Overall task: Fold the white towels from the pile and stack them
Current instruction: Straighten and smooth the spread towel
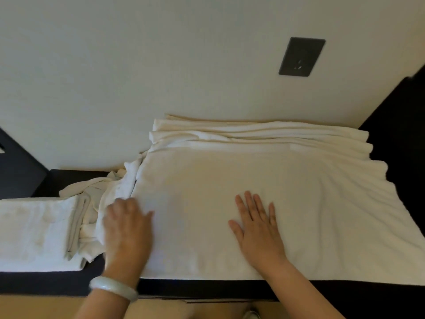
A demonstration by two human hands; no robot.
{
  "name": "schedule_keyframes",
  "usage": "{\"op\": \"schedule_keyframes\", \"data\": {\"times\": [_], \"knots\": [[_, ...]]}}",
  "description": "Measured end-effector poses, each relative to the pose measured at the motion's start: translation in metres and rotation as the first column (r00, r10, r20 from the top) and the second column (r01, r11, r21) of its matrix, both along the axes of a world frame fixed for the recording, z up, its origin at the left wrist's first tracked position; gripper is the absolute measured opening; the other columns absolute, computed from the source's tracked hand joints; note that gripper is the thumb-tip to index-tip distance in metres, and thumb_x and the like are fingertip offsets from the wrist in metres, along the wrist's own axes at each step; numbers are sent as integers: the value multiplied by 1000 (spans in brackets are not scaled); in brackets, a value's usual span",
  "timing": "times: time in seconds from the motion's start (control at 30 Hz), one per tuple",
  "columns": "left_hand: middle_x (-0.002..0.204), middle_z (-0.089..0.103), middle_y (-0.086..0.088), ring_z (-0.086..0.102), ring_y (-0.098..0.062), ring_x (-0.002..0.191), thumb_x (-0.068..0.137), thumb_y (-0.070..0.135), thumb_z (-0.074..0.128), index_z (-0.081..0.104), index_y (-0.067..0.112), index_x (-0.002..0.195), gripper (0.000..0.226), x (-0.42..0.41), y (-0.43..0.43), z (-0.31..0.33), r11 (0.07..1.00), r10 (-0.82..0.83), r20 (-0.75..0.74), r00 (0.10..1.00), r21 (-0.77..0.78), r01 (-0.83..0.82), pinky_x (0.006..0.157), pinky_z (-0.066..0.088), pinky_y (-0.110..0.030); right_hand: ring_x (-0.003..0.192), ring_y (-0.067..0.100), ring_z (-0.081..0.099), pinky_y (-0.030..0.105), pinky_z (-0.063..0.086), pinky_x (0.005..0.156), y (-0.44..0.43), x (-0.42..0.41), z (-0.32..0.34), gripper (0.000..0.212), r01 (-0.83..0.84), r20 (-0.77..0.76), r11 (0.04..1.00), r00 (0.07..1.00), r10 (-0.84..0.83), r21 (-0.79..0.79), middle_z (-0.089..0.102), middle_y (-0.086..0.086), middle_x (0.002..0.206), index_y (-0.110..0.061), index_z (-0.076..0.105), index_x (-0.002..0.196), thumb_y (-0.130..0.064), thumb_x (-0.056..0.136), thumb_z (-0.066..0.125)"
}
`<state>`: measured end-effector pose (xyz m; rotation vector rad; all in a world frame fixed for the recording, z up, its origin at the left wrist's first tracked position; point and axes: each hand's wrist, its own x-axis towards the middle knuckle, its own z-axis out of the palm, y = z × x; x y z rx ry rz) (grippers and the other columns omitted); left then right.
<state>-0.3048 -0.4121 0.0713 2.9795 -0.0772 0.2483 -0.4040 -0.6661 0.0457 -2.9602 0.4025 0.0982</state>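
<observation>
The right hand (257,229) lies flat, palm down, with its fingers straight and slightly spread, and presses on the middle of a large white towel (207,180); it holds nothing. The left hand (127,229) rests at that towel's left edge, and it is too blurred to tell whether its fingers lie flat or curl round the cloth. A pale bangle (113,287) sits on the left wrist. The towel is spread over the dark counter (207,287), its near edge running along the counter's front edge, its right side sloping off toward the right, and its far part bunched in long folds against the wall (138,65). Just left of the left hand lies a crumpled pile of white towels (110,187), touching the spread towel. Further left, at the frame's edge, a folded towel stack (34,231) sits on the counter beside the pile. A dark outlet plate (301,56) is set in the wall above.
</observation>
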Motion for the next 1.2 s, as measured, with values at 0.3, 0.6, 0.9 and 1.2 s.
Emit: {"op": "schedule_keyframes", "data": {"times": [0.3,0.6,0.9,1.2], "knots": [[163,-5,2,-7,-18,151,103,45,8,6,23,157,58,-33,-179,-23,731,-677,-162,718,-35,681,121,-12,-38,150,10,-17,28,-19,118,-49,-12,-3,57,-9,88,998,996,3,65,-22,-10,156,-23,-8,155,-32,107,20],[161,15,0,10,-22,150,93,50,4,22,19,154,71,-41,-183,-15,757,-649,-142,748,-23,653,122,5,-43,150,15,-16,41,-15,121,-184,-107,8,64,464,-45,886,885,-463,18,-16,-3,164,-30,-14,155,-55,101,10],[162,-17,5,-17,-19,149,97,56,-2,-12,29,154,64,-42,-291,-17,619,-763,-203,614,48,784,120,-13,-44,150,10,-16,36,-15,121,-197,-90,8,62,318,28,947,947,-320,50,-12,-5,165,-26,-5,158,-48,105,19],[158,29,1,28,-24,146,99,54,4,33,23,152,68,-51,-266,-17,612,-778,-162,607,18,790,116,20,-49,150,7,-11,30,-18,119,-242,-138,14,67,414,101,910,904,-415,32,-2,-8,163,-19,4,158,-55,102,18]]}}
